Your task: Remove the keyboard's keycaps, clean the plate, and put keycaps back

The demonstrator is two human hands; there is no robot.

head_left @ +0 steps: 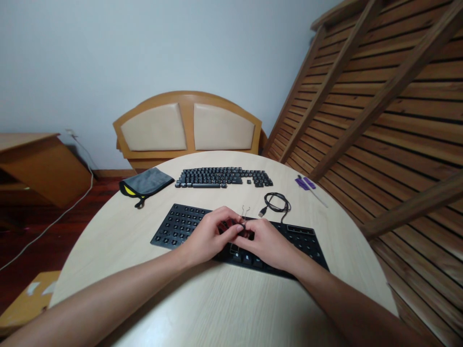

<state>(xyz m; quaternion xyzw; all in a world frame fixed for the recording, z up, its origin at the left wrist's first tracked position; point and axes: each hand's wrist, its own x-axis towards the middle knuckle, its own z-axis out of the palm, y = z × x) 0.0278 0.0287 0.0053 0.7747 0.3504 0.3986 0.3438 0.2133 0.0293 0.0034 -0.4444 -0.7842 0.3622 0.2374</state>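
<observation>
Over a black keyboard with most of its keycaps off, my two hands meet at the fingertips. My left hand and my right hand are both closed around a wire keycap puller, whose two thin prongs stick up between them. A small dark piece shows at the pinched fingertips; whether it is the puller's handle or a keycap I cannot tell. My hands cover the keyboard's middle. Bare switches show on its left part. Beyond it, loose black keycaps lie in keyboard-like rows.
A coiled USB cable lies behind the keyboard. At the left is a grey cloth with yellow inside. Purple pieces and a slim pale tool lie on the right of the round table. Wooden slats rise at right.
</observation>
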